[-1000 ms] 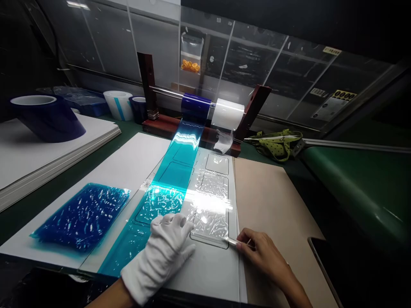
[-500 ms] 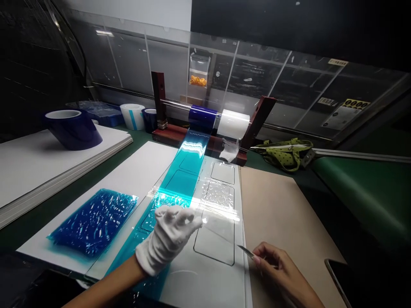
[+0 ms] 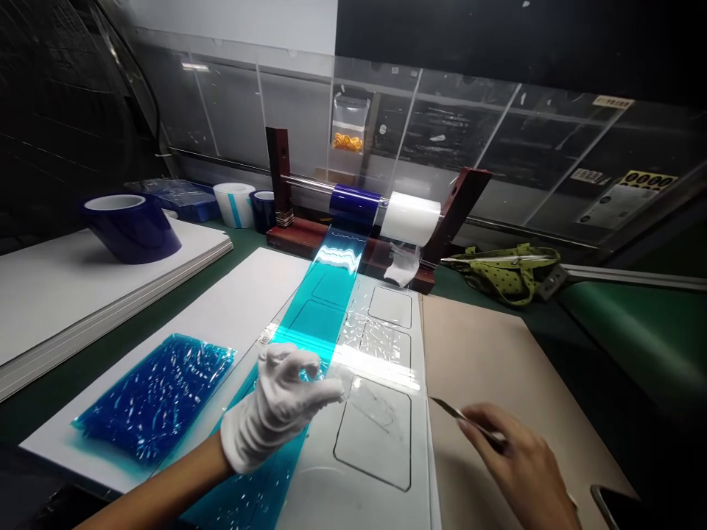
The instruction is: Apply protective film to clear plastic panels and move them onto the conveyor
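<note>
My left hand (image 3: 276, 412), in a white glove, is raised over a clear template sheet (image 3: 375, 456) and pinches a thin clear piece of film (image 3: 369, 401) at its corner. My bare right hand (image 3: 519, 464) is closed round a thin metal blade (image 3: 450, 411), held above a brown board (image 3: 486, 353). A strip of blue film (image 3: 317, 316) runs from a blue roll (image 3: 354, 205) on a bar down across the template. A white roll (image 3: 412, 218) sits beside the blue one.
A stack of blue film pieces (image 3: 160, 390) lies on a white board at left. A large dark blue roll (image 3: 129, 227) rests on stacked white sheets. Small tape rolls (image 3: 235, 203) stand at the back. A green pouch (image 3: 508, 269) lies right of the roll stand. A clear screen closes off the far side.
My left hand lifted off the template, peeling a clear piece up. My right hand with the blade drew back to the right, off the template's edge.
</note>
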`<state>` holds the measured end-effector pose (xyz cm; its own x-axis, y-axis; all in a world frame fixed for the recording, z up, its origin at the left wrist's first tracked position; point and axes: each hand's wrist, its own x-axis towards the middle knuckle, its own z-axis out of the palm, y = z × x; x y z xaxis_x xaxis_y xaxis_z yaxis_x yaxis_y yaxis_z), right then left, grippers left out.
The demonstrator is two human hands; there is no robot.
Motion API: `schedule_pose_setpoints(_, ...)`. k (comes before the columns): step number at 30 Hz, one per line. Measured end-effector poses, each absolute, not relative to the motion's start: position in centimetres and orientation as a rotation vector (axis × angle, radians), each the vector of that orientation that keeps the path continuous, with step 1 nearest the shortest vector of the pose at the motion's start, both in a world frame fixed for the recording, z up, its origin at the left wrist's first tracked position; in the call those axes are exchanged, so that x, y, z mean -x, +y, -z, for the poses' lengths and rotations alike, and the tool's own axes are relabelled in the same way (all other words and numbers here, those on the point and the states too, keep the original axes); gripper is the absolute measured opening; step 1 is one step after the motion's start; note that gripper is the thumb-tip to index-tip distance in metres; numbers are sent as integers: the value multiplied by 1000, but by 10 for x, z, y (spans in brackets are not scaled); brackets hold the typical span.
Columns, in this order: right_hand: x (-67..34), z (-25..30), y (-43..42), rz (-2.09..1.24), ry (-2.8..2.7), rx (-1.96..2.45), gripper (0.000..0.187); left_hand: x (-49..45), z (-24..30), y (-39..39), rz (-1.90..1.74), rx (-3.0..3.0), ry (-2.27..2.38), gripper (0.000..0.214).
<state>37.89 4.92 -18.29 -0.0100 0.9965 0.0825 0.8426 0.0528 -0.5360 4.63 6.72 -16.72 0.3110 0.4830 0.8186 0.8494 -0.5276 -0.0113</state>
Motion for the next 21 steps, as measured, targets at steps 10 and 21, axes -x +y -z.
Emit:
schedule_pose_setpoints(10,-232,155,127,-88,-2599,1562,25,-36,187,51,1051,2189,-1286,86)
schedule_pose_setpoints(21,-236,162,139,-151,-2617,1593,22,-33,162,46,1102,2187,-1324,36)
